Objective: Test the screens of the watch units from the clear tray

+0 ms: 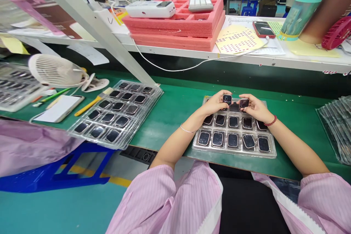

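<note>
Held units: two dark-faced square pieces — the left unit (227, 99) and the right unit (244, 103) — both at the back row of the clear tray.
Left hand (218, 103): thumb and fingers pinched on the left unit, its dark face showing.
Right hand (255, 106): thumb and fingers pinched on the right unit, tipped slightly.
Gap: the two hands are near each other but apart.
Clear tray (234, 150): one, on the green bench (175, 108) in front of the person; five units in the front row, the fourth from the left sitting askew, and five in the middle row; the hands cover too much of the back row to count it.
Left along the bench: one tray stack (128, 135), its top tray showing fifteen units in five rows of three; then one yellow brush (91, 105), one white fan (55, 71).
Right end: one pile of clear trays (336, 128).
Shelf: one red-edged phone (263, 29), one cup (298, 18) holding red-handled tools.
</note>
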Tool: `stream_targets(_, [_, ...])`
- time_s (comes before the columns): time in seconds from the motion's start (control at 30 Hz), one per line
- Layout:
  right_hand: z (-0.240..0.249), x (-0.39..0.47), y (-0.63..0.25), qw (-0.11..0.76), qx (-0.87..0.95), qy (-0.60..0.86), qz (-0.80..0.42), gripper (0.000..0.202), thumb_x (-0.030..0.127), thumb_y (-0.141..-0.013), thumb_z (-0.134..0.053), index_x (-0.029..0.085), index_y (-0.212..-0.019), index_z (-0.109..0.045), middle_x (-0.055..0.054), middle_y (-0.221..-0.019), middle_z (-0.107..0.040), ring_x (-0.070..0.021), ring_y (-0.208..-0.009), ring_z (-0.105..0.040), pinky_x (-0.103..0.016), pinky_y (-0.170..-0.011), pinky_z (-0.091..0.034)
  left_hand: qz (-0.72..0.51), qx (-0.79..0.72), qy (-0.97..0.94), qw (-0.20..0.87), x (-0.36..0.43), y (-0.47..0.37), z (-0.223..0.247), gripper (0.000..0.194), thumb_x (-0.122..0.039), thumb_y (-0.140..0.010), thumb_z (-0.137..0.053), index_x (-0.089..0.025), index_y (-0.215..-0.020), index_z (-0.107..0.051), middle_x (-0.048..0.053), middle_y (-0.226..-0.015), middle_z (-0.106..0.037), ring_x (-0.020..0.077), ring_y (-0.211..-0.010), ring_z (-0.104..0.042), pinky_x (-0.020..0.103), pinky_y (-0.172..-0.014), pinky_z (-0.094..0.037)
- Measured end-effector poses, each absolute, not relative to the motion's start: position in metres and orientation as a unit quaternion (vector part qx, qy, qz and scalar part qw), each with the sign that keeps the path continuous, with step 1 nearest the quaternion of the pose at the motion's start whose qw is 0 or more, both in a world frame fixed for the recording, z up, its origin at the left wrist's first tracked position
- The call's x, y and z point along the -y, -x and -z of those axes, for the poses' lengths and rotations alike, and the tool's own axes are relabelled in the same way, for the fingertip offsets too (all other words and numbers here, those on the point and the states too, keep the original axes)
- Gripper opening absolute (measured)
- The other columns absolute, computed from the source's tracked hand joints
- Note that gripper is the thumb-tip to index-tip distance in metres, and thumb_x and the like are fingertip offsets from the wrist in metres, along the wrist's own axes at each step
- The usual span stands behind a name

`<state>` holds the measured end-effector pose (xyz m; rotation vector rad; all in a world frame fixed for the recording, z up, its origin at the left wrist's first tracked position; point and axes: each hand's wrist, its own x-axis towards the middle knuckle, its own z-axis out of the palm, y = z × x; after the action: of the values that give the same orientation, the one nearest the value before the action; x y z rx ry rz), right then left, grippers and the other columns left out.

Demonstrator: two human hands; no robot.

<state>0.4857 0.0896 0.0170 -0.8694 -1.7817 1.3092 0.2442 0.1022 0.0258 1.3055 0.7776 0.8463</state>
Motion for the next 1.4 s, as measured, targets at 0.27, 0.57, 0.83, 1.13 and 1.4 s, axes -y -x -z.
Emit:
stream_targets(0.27, [-0.014, -0.094, -0.486, 0.435, 0.592, 0.339, -0.588, 0.064, 0.024, -0.071, -0.082, 0.025, -0.129, -0.054, -0.005, -0.108, -0.07, -0.0147, -0.076, -0.069, -0.029, -0.071, -0.061, -0.394, -0.331, -0.506, 0.693, -0.1, -0.252, -0.046, 0.067, -0.014, -0.065, -0.079, -0.015, -0.125, -0.049, 0.007, -0.094, -0.071, 0.0149, -0.067, -0.071, 0.02, -0.055, -0.044])
stream_targets(0.57, [-0.026, -0.103, -0.495, 0.419, 0.395, 0.344, -0.741, 0.061, 0.059, -0.101, -0.029, 0.012, -0.103, -0.067, -0.013, -0.08, -0.076, -0.0153, -0.054, -0.068, -0.024, -0.049, -0.057, -0.324, -0.316, -0.242, 0.858, -0.111, -0.276, -0.063, 0.06, -0.05, -0.103, -0.025, -0.004, -0.101, -0.063, 0.009, -0.064, -0.068, 0.0098, -0.047, -0.062, 0.017, -0.042, -0.042])
stream_targets(0.83, [-0.019, -0.099, -0.489, 0.456, 0.503, 0.347, -0.647, 0.046, 0.03, -0.075, -0.078, 0.024, -0.114, -0.055, -0.005, -0.101, -0.074, -0.0131, -0.067, -0.07, -0.024, -0.06, -0.06, -0.402, -0.355, -0.438, 0.721, -0.101, -0.28, -0.041, 0.049, -0.007, -0.07, -0.073, -0.013, -0.114, -0.053, 0.006, -0.088, -0.071, 0.0128, -0.069, -0.071, 0.017, -0.056, -0.047])
stream_targets(1.13, [-0.017, -0.096, -0.483, 0.447, 0.609, 0.394, -0.523, 0.038, 0.021, -0.073, -0.069, 0.02, -0.109, -0.057, -0.002, -0.088, -0.07, -0.0126, -0.06, -0.062, -0.028, -0.057, -0.056, -0.406, -0.402, -0.59, 0.571, -0.097, -0.279, -0.034, 0.047, -0.004, -0.075, -0.057, -0.015, -0.121, -0.055, 0.005, -0.094, -0.067, 0.0116, -0.074, -0.069, 0.019, -0.059, -0.045])
stream_targets(1.4, [-0.018, -0.092, -0.478, 0.426, 0.647, 0.41, -0.482, 0.034, 0.019, -0.072, -0.064, 0.021, -0.105, -0.058, -0.002, -0.089, -0.069, -0.0145, -0.063, -0.062, -0.031, -0.061, -0.056, -0.381, -0.41, -0.612, 0.56, -0.099, -0.281, -0.029, 0.045, -0.002, -0.075, -0.052, -0.014, -0.118, -0.058, 0.006, -0.094, -0.07, 0.0118, -0.073, -0.069, 0.018, -0.057, -0.043])
